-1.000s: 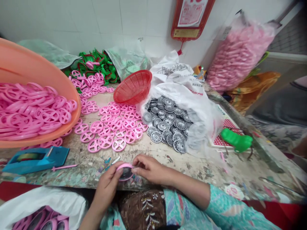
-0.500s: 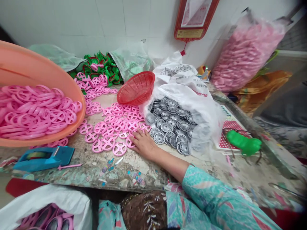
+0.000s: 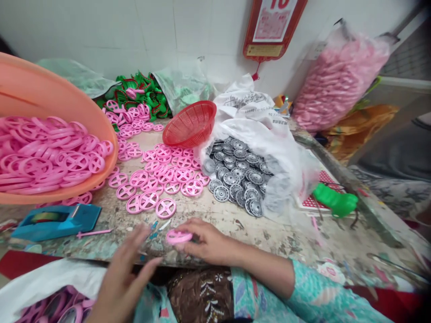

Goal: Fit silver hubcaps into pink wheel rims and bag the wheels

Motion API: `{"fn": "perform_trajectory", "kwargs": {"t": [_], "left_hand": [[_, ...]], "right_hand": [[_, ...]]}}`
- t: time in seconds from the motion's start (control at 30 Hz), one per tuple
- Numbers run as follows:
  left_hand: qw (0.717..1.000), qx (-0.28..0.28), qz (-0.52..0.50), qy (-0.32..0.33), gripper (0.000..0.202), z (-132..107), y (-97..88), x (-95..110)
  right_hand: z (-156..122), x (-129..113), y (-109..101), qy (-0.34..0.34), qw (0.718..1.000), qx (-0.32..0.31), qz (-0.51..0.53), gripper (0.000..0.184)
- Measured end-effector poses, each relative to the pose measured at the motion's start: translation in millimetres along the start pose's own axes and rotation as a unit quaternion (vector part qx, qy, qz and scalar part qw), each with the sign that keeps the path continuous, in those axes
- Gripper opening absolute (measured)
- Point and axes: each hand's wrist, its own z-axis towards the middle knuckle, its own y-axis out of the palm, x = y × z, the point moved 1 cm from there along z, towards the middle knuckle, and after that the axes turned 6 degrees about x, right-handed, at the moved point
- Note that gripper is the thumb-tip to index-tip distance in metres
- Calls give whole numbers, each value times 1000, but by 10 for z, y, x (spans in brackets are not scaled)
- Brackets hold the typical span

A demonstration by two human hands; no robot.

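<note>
Between the thumb and fingers of my right hand (image 3: 205,242) is a pink plastic wheel ring (image 3: 179,237), held just over the table's front edge. My left hand (image 3: 126,269) is raised to the left of it, somewhat blurred, thumb and fingers apart with nothing between them. Beyond both hands lies a spread of pink spoked wheel rings (image 3: 165,208) on the worn table (image 3: 208,220). To their right, grey wheel discs (image 3: 231,178) spill from a white plastic bag (image 3: 286,152).
A tilted orange basin (image 3: 67,89) full of pink rings stands at left, behind a blue tape dispenser (image 3: 57,222). A red basket (image 3: 190,123) sits at the back. At right lies a green object (image 3: 335,199). A white sack (image 3: 63,273) holds finished-looking wheels below.
My right hand has drawn back from the spread toward the front edge, bringing one pink wheel ring with it. My left hand has come into view from below.
</note>
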Motion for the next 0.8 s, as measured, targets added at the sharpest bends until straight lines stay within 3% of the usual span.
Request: {"fn": "perform_trajectory", "kwargs": {"t": [0.07,0.13,0.17,0.23,0.33,0.43,0.53,0.63,0.7,0.8], "left_hand": [[998,-65,-9,25,35,8,293,95],[994,-99,-38,-6,24,33,504,160],[992,-101,-61,-44,23,49,574,180],[976,-94,-134,-145,24,79,665,199],[896,-80,-304,-312,30,111,761,204],[796,-80,-438,-410,26,140,850,225],[755,-78,-491,-428,24,185,926,271],[755,-77,-501,-416,27,227,998,321],[758,-80,-506,-403,28,235,1043,343],[765,-78,-517,-377,29,215,1081,345]], "right_hand": [[-42,-63,-2,10,998,-62,31,33],[-48,-60,-108,6,996,-93,8,32],[-37,-25,-197,4,996,-84,-31,32],[3,112,-415,9,986,10,-165,29],[61,422,-697,41,924,97,-369,31],[71,649,-802,21,900,103,-424,30],[41,620,-725,-18,925,139,-352,26],[19,418,-522,-15,962,213,-168,24],[16,301,-356,11,971,235,-40,20],[12,247,-154,47,971,232,12,15]]}}
